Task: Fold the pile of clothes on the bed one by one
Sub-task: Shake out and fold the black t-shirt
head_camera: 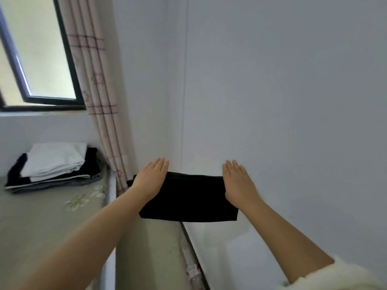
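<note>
Black cloth, a folded garment point(188, 197), is held in the air between the left hand point(151, 178) and the right hand point(238, 183). Each palm is laid against one end with fingers straight, thumbs hidden, so a pinch cannot be confirmed. The garment's long axis runs from hand to hand. The stack of folded clothes point(52, 166) on the bed point(41, 216) lies far to the left, so the left hand is judged nearer to it.

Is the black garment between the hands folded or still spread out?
Folded: the black garment is a compact rectangle carried between left hand and right hand.
</note>
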A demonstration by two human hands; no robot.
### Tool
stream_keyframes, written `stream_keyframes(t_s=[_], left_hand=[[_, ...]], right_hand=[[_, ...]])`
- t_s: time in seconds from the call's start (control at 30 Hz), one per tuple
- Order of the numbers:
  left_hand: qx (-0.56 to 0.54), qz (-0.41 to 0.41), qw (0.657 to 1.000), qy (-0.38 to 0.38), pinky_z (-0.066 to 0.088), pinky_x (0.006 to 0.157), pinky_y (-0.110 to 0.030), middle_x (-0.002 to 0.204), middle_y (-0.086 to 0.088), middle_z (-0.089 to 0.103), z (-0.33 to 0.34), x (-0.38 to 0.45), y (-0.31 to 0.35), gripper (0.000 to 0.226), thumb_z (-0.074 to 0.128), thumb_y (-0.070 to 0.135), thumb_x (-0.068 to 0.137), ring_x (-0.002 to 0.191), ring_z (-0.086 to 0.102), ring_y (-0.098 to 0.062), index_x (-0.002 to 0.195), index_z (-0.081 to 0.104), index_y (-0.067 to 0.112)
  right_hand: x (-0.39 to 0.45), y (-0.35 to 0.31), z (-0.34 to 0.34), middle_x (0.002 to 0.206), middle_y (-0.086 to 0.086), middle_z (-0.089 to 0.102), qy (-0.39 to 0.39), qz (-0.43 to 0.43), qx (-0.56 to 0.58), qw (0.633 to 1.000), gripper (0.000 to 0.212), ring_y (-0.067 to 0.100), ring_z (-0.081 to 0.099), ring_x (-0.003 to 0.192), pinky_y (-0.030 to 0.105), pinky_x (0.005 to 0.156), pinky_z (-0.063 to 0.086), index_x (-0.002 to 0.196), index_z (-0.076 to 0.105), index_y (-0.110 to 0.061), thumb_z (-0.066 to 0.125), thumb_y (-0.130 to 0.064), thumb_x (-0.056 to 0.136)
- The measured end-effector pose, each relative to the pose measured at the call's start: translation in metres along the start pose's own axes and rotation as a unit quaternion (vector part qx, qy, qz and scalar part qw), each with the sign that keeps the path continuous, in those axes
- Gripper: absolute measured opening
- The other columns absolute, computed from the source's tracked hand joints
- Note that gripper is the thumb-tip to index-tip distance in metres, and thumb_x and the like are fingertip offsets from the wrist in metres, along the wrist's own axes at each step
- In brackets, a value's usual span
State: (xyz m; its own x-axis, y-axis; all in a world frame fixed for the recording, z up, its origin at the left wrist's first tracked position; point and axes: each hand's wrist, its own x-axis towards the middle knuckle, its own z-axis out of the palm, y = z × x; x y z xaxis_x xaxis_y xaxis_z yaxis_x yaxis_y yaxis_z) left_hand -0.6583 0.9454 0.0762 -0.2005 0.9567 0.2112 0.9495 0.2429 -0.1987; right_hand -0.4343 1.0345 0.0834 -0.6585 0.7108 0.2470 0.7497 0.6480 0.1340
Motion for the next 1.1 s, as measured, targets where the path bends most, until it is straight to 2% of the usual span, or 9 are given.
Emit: stream_keyframes(t_s=[0.17,0.4,0.63,0.83,0.9,1.0,1.1], left_hand=[[0.035,-0.092,0.995,-0.032,0.003,0.115,-0.031,0.155,-0.012,0.0,0.03,0.038,-0.073,0.055,0.024,0.005,0.096,0.143,0.001,-0.023,0.145,-0.002,0.003],[0.072,-0.219,0.97,-0.083,0.001,0.115,-0.031,0.154,-0.014,-0.002,0.102,0.075,-0.223,0.057,0.024,0.004,0.096,0.143,-0.001,-0.024,0.144,-0.006,0.002],[0.054,-0.256,0.958,-0.121,0.002,0.114,-0.029,0.155,-0.013,-0.001,0.172,0.116,-0.388,0.057,0.026,0.003,0.096,0.143,0.001,-0.022,0.145,-0.004,0.003],[0.045,-0.327,0.93,-0.16,0.003,0.114,-0.029,0.155,-0.011,-0.002,0.22,0.147,-0.501,0.059,0.028,0.002,0.096,0.143,0.0,-0.022,0.145,-0.004,0.005],[0.048,-0.342,0.921,-0.181,0.003,0.114,-0.03,0.155,-0.011,0.0,0.239,0.159,-0.536,0.059,0.028,0.003,0.096,0.143,0.0,-0.022,0.145,-0.003,0.005],[0.054,-0.361,0.907,-0.209,0.005,0.113,-0.029,0.155,-0.011,0.005,0.269,0.184,-0.595,0.058,0.03,0.004,0.096,0.142,0.004,-0.022,0.145,0.0,0.004],[0.032,-0.37,0.897,-0.241,0.015,0.11,-0.028,0.15,-0.011,0.019,0.3,0.223,-0.663,0.056,0.036,0.002,0.093,0.139,0.017,-0.021,0.143,0.011,0.003]], right_hand=[[0.124,-0.035,0.041,0.154,0.016,-0.001,0.014,-0.103,0.048,0.993,0.063,0.028,-0.003,0.143,0.034,0.115,-0.004,0.145,0.0,0.0,0.032,-0.002,0.091],[0.288,-0.161,0.103,0.154,0.018,-0.001,-0.007,-0.236,0.101,0.966,0.064,0.028,-0.001,0.143,0.035,0.115,-0.002,0.144,0.0,0.001,0.034,-0.001,0.09],[0.453,-0.298,0.145,0.154,0.015,-0.002,-0.044,-0.319,0.136,0.937,0.067,0.026,-0.003,0.143,0.031,0.114,-0.004,0.145,-0.001,0.0,0.035,0.003,0.088],[0.567,-0.399,0.174,0.155,0.014,-0.002,-0.058,-0.367,0.149,0.916,0.067,0.025,-0.004,0.143,0.033,0.115,-0.005,0.145,0.0,-0.002,0.037,0.0,0.089],[0.604,-0.432,0.193,0.155,0.013,-0.002,-0.083,-0.381,0.154,0.908,0.066,0.024,-0.004,0.143,0.033,0.116,-0.003,0.145,-0.001,-0.002,0.035,0.0,0.09],[0.664,-0.484,0.227,0.155,0.011,-0.001,-0.12,-0.403,0.167,0.892,0.065,0.024,-0.004,0.143,0.032,0.115,-0.001,0.145,0.0,-0.003,0.034,-0.002,0.09],[0.734,-0.535,0.256,0.155,0.01,0.002,-0.159,-0.421,0.171,0.876,0.064,0.024,-0.002,0.143,0.032,0.115,0.0,0.145,0.002,-0.002,0.035,-0.002,0.09]])
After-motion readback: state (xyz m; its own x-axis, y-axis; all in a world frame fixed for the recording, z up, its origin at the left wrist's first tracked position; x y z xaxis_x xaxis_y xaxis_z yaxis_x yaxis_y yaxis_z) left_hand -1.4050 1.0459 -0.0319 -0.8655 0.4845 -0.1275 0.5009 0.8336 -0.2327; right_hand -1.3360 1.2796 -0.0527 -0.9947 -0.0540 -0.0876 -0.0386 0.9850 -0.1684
